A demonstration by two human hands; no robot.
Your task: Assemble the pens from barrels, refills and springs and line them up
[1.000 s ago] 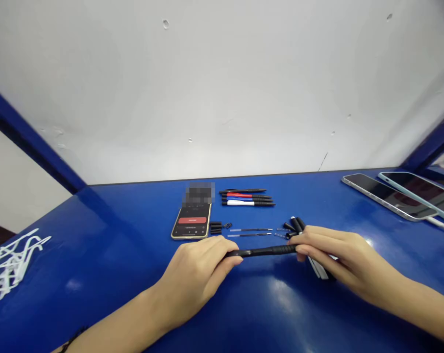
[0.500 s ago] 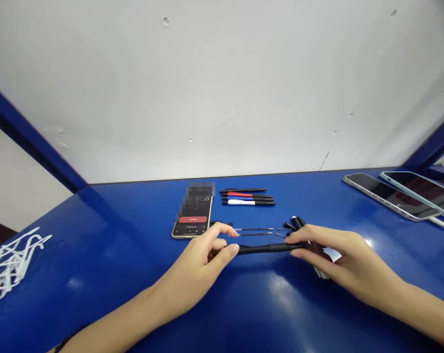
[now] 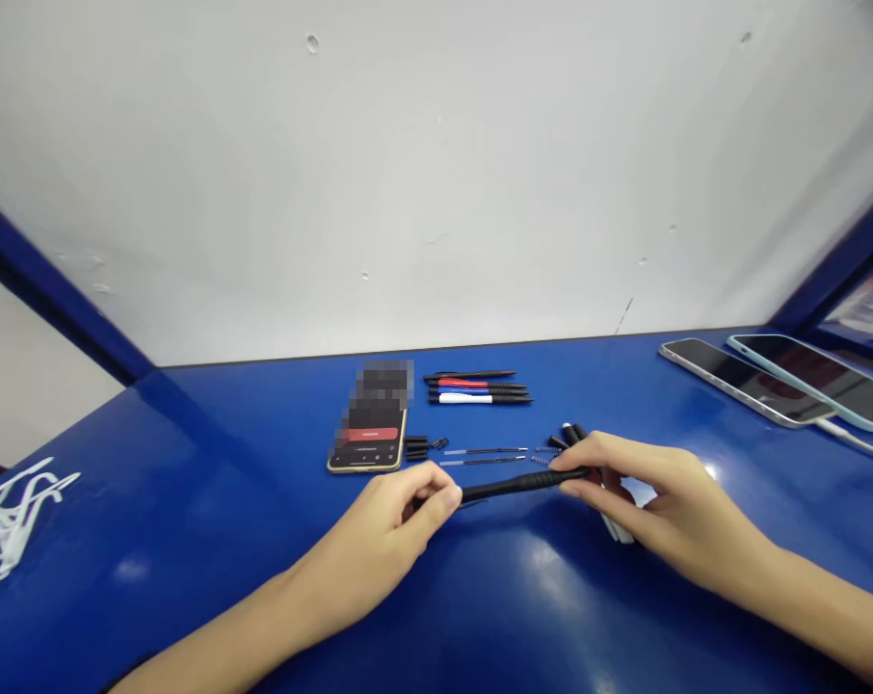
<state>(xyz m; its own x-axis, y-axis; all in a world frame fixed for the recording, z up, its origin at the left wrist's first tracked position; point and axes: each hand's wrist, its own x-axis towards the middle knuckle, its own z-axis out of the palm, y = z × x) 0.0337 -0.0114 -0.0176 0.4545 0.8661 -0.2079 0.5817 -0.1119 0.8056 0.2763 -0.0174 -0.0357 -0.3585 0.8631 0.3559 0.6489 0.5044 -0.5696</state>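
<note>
Both hands hold a black pen [image 3: 517,485] level above the blue table [image 3: 212,511]. My left hand [image 3: 397,520] pinches its left end with thumb and fingers closed. My right hand [image 3: 643,496] grips the ribbed right end, fingers closed. Just behind the pen lie two thin refills [image 3: 484,456], small springs [image 3: 544,453], short black end caps [image 3: 420,447] and black barrel parts [image 3: 570,436]. White pen parts [image 3: 617,528] show under my right hand.
A phone [image 3: 368,436] with a lit screen lies behind my left hand. Several assembled pens [image 3: 480,387] lie in a row at the back. Two more phones [image 3: 776,386] lie at the right. White wire hangers [image 3: 7,516] sit at the left edge.
The pen's right end has risen slightly, so it tilts. My left fingers, briefly spread, have closed again on the left end. The view has shifted a little.
</note>
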